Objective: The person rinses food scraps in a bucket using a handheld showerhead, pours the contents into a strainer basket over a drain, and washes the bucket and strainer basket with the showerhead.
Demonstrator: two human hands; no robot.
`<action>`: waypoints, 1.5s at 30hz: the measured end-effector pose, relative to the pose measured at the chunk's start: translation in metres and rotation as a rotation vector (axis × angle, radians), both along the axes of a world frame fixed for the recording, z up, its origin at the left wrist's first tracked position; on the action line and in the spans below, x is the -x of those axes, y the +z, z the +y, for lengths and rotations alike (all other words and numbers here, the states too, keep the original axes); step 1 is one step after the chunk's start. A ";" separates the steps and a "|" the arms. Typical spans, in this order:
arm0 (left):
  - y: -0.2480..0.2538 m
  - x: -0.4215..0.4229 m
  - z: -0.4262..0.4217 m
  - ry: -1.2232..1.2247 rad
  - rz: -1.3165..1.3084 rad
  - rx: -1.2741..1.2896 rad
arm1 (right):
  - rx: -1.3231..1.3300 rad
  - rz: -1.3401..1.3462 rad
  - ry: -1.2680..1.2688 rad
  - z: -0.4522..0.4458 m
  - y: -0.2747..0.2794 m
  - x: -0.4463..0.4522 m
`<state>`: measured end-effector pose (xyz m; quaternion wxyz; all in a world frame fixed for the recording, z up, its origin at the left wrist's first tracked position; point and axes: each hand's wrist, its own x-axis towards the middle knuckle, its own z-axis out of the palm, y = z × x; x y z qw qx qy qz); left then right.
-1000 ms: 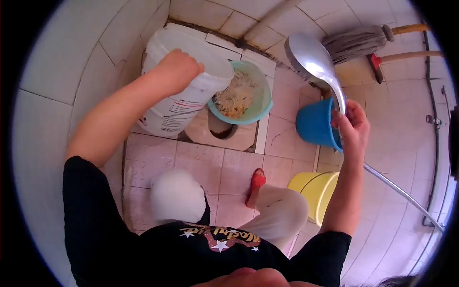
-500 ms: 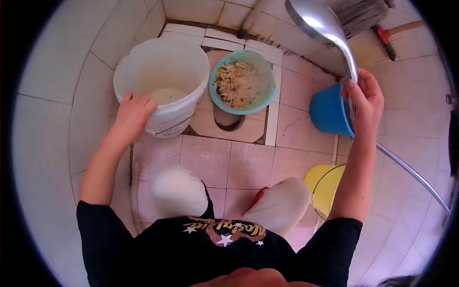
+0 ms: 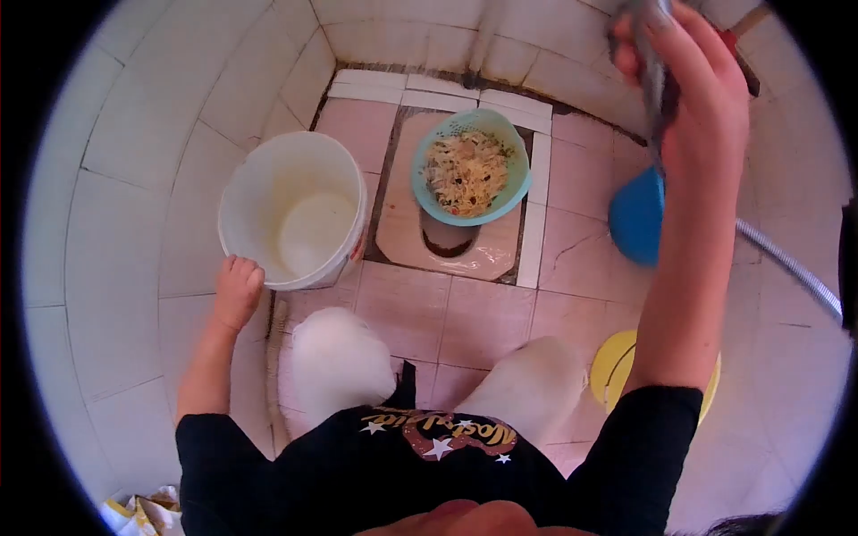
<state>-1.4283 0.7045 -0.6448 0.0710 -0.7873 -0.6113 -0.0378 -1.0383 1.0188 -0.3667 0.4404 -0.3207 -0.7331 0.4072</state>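
My left hand (image 3: 239,288) is closed on the near left rim of a large white bucket (image 3: 344,192), its fingers curled over the edge. Pale remains coat the bucket's inner wall and bottom. In my right hand (image 3: 706,85), raised at the upper right, is the handle of a silver shower head (image 3: 657,76); its head is cut off by the top of the view. A turquoise colander (image 3: 511,192) with wet, pale food scraps (image 3: 469,170) rests over the squat toilet (image 3: 407,237), to the right of the bucket.
A metal shower hose (image 3: 791,261) runs down at the right. Behind my right forearm are a blue bucket (image 3: 633,219) and a yellow bucket (image 3: 612,362). Tiled walls stand close on the left and at the back. A crumpled bag (image 3: 147,514) lies at the lower left.
My right hand has lifted the shower head up and away. My left hand has shifted along the rim towards the near left. The bucket's inside faces me more, and the view has shifted.
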 end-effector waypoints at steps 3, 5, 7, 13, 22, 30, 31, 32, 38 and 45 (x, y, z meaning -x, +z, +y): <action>0.001 -0.002 -0.009 0.012 -0.042 -0.020 | 0.020 0.078 -0.048 -0.022 0.016 0.031; 0.002 -0.002 -0.015 0.034 -0.061 -0.021 | 0.032 0.020 0.051 -0.018 0.021 0.036; 0.006 -0.003 -0.019 0.019 -0.055 -0.024 | -0.036 0.015 0.113 -0.028 0.023 0.042; 0.012 -0.005 -0.018 0.012 -0.023 -0.058 | -0.331 -0.235 0.054 -0.044 0.026 0.056; 0.015 -0.009 -0.018 0.016 -0.022 -0.013 | -0.071 -0.394 0.116 -0.042 0.041 0.061; 0.009 -0.010 -0.018 0.016 0.004 -0.033 | -0.153 -0.421 0.271 -0.023 0.026 0.056; 0.008 -0.011 -0.019 0.020 0.006 -0.035 | -0.048 -0.512 0.114 -0.034 0.034 0.065; 0.007 -0.011 -0.020 0.018 0.006 -0.035 | 0.002 -0.556 0.031 -0.034 0.033 0.065; 0.008 -0.014 -0.020 0.035 0.024 -0.039 | -0.040 -0.521 -0.030 -0.037 0.044 0.069; 0.014 -0.022 -0.016 0.017 -0.008 -0.047 | -0.166 -0.344 0.088 -0.044 0.050 0.060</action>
